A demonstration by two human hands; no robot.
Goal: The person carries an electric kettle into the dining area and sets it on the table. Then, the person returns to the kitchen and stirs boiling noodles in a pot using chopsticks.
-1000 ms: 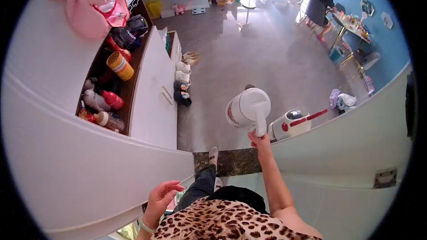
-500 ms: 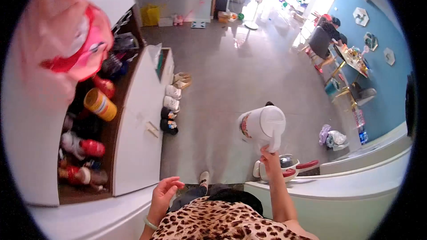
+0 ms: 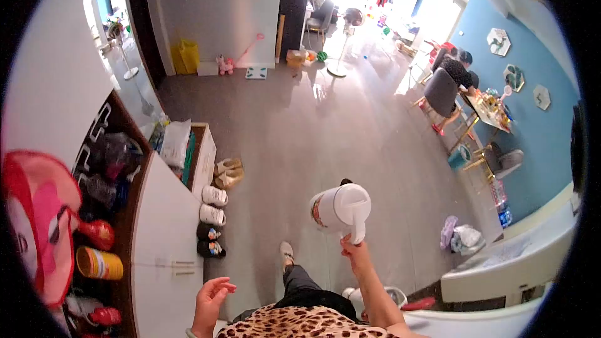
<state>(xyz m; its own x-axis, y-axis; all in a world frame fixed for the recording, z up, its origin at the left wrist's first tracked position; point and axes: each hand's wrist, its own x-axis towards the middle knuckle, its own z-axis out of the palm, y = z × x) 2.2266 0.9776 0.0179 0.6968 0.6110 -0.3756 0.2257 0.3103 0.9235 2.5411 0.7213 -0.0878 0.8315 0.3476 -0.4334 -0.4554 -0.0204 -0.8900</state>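
Note:
A white lidded jug (image 3: 340, 205) with a coloured floral print hangs out in front of me over the floor. My right hand (image 3: 354, 251) is closed around the lower end of its handle, and the jug is tilted, with its lid facing up toward me. Something small and dark shows at its far edge. My left hand (image 3: 213, 297), at the lower left, holds nothing. Its fingers are loosely bent and apart, and it is nearest to the white cabinet door (image 3: 164, 238).
Several pairs of shoes (image 3: 214, 215) line the cabinet's side. Open shelves (image 3: 119, 213) at left hold a yellow can (image 3: 100, 263) and other items. Plastic bags (image 3: 464, 236) lie at right near a white counter (image 3: 501, 275). Further off, a person (image 3: 457, 69) sits at a table (image 3: 487, 111).
The view has moved forward and swung, so the shelves and shoes sit lower and further left. The jug stays in my right hand. One foot has stepped ahead.

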